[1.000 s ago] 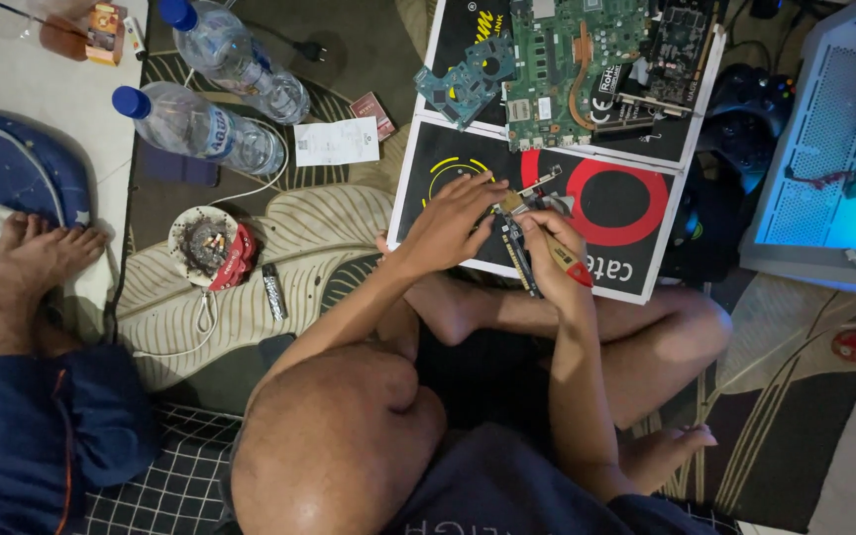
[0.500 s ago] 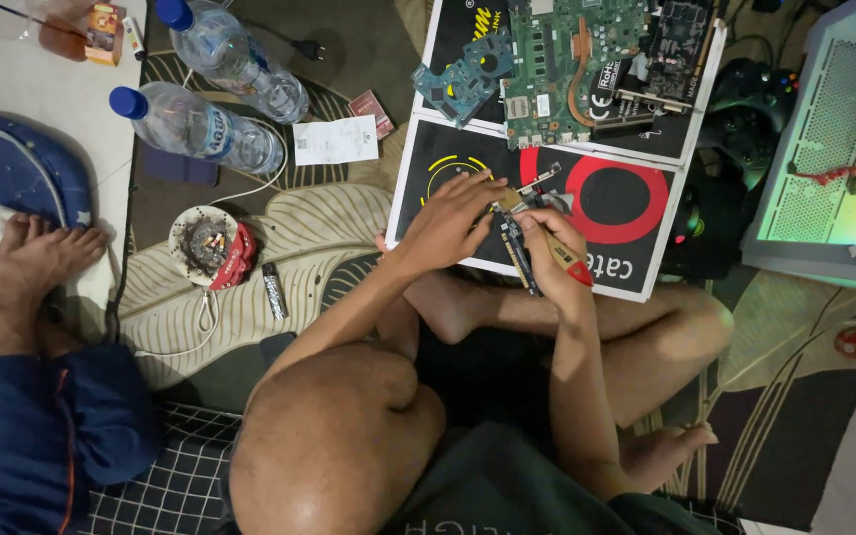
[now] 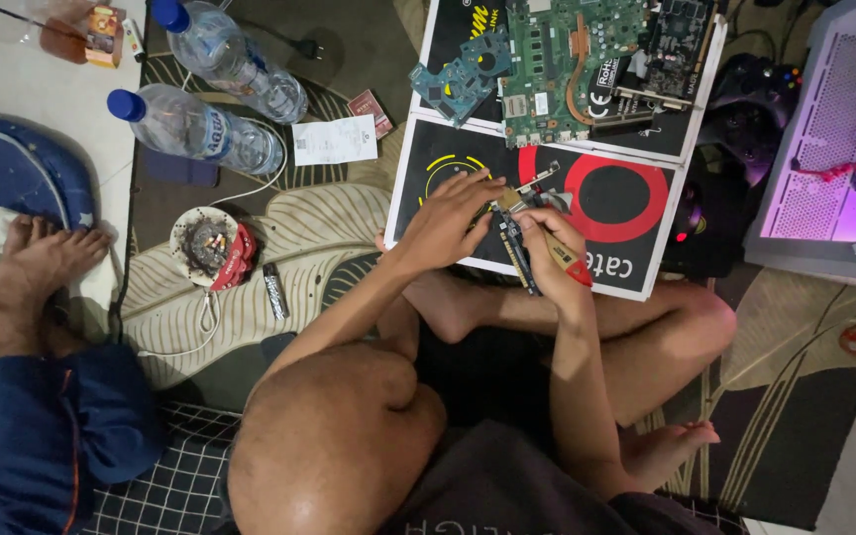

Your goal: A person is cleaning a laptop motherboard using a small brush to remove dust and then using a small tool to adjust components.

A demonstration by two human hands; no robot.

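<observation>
Head view, work in hand: a person sits cross-legged on the floor and works on a small circuit board (image 3: 513, 236) with a screwdriver (image 3: 559, 253) that has a red and yellow handle.
Head view, left hand: the left hand (image 3: 448, 220) is closed over the near end of the small circuit board, fingers curled on it, steadying it against the black cardboard box (image 3: 626, 213).
Head view, right hand: the right hand (image 3: 550, 241) is clamped round the screwdriver, its tip set against the board; the two hands sit close together, nearly touching.
Head view, where the thing lies: the board lies between both hands, at the lower edge of the box, just above the crossed legs.
Head view, progress: judged from the pictures, the work is under way; the tool is on the board and the board looks whole, so most of it seems left to do. Any screws are too small to tell.
Head view, nearby: a large green motherboard (image 3: 587, 54) lies on the far part of the box, two water bottles (image 3: 200, 129) and an ashtray (image 3: 205, 245) lie to the left on the rug.
Head view, other person: another person's foot (image 3: 37, 267) rests at the far left.
</observation>
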